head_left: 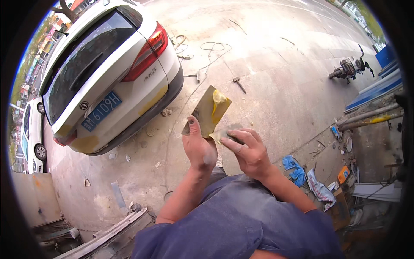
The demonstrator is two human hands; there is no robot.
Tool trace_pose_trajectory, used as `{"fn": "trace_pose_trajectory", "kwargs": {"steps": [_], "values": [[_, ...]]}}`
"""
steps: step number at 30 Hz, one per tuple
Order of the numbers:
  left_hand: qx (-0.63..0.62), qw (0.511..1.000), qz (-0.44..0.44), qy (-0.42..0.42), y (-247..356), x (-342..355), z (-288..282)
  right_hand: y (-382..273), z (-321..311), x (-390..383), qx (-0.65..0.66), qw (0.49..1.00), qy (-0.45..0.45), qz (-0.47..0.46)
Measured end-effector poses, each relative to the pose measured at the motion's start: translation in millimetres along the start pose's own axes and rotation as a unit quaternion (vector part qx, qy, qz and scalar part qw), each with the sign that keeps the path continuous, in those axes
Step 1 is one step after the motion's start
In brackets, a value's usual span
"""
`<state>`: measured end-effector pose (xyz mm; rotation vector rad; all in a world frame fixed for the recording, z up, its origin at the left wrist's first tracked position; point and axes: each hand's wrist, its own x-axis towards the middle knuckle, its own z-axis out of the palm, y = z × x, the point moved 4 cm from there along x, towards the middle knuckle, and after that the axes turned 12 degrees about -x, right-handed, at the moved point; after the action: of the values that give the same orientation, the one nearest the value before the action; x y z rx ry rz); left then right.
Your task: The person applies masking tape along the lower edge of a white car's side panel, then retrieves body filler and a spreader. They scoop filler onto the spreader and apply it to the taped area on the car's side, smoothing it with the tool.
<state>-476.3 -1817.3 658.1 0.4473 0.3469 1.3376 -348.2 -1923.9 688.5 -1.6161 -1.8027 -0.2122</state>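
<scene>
A white SUV (120, 82) stands with its tail toward the person; its lower tailgate and bumper area carries yellow filler patches (153, 102), one below the tail lamp (158, 39) nearest the person and others toward its opposite rear corner. Just to the right of the SUV, raised above the concrete ground (276, 99), is a flat mixing board (202, 108), tilted, with a smear of yellow putty (219, 100) across its upper right part. The person's left grip (200, 149) is closed on the lower end of this board, thumb laid along its face. The right grip (252, 153), further from the SUV, pinches a small flat spreader (221, 133) between thumb and fingers, its far end at the board's lower edge; whether the two touch, I cannot tell. On the ground right of the SUV lie a hammer (239, 85) and a loose, looping cable (215, 44), the cable nearer the tail lamp. Well apart to the right of the SUV, a motorcycle (347, 69) stands, and lower down lie a blue crumpled cloth or bag (294, 170), a whitish sack (320, 189) and an orange container (343, 174). To the left of the SUV is another white car (32, 136)
</scene>
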Motion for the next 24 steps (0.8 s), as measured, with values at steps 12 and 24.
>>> {"fn": "trace_pose_trajectory", "kwargs": {"steps": [12, 24], "values": [[0.257, 0.964, 0.053, -0.049, -65.9, 124.4, 12.5, 111.7, 37.4, 86.4, 0.103, 0.993, 0.026, 0.05], [0.006, 0.994, -0.105, 0.015, -186.3, 241.5, 103.6, 326.3, 16.8, 197.2, 0.358, 0.922, 0.075, 0.128]]}}
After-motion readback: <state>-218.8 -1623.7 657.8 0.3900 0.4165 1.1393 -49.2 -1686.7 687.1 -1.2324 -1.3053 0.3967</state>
